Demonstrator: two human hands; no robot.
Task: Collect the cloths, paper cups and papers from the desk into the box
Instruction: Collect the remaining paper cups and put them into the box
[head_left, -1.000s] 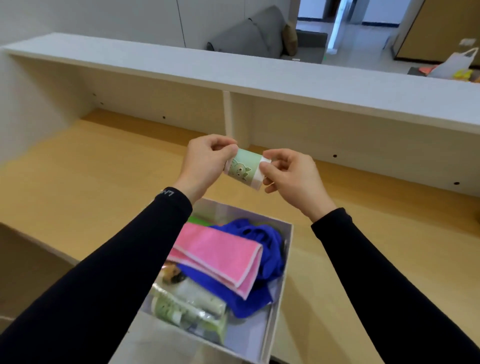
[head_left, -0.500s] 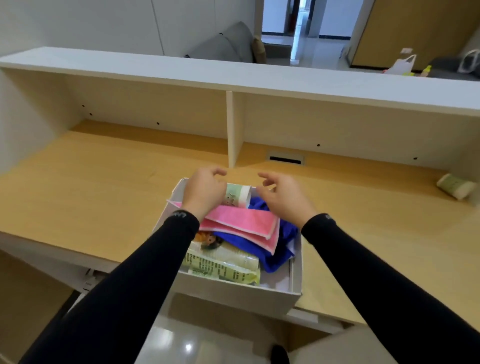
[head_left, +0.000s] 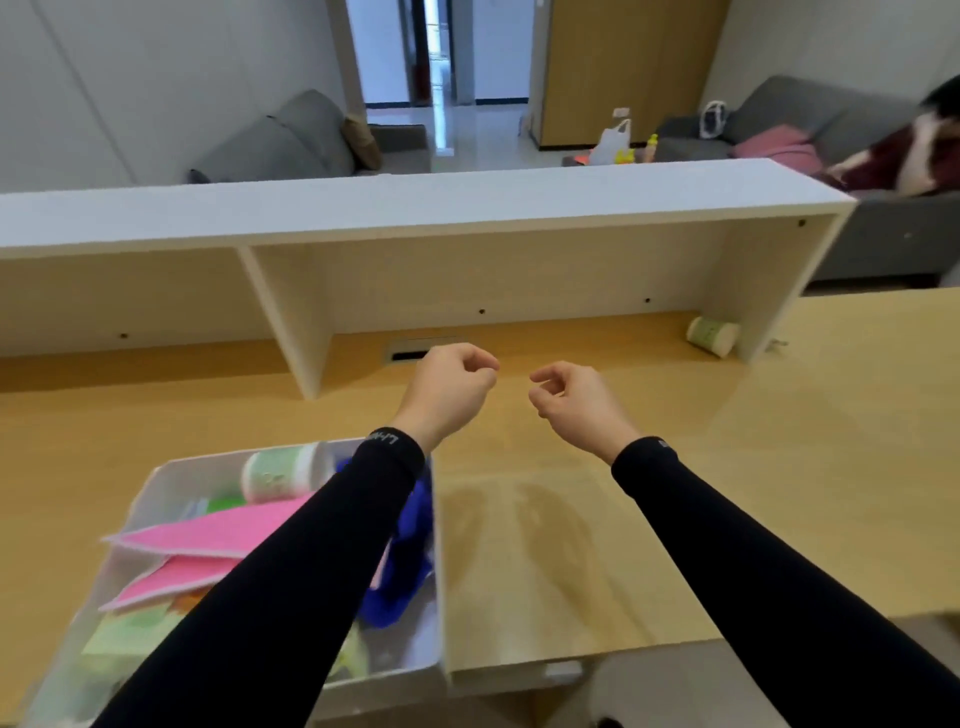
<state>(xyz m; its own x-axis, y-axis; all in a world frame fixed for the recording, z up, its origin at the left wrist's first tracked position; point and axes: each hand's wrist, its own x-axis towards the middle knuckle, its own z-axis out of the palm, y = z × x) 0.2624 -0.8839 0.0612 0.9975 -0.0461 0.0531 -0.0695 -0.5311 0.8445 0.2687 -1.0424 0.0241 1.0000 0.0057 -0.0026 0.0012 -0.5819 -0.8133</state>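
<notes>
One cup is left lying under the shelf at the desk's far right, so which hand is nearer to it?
Right. The right hand hovers nearer the paper cup, which lies beyond it; the left hand is farther off.

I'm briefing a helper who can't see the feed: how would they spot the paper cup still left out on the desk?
Start at the long white shelf that runs across the back of the wooden desk. Follow the bay beneath it to its far right corner, beside the white end panel. There a pale green paper cup lies on its side, alone on the desk, while the other green cup is already in the box.
</notes>
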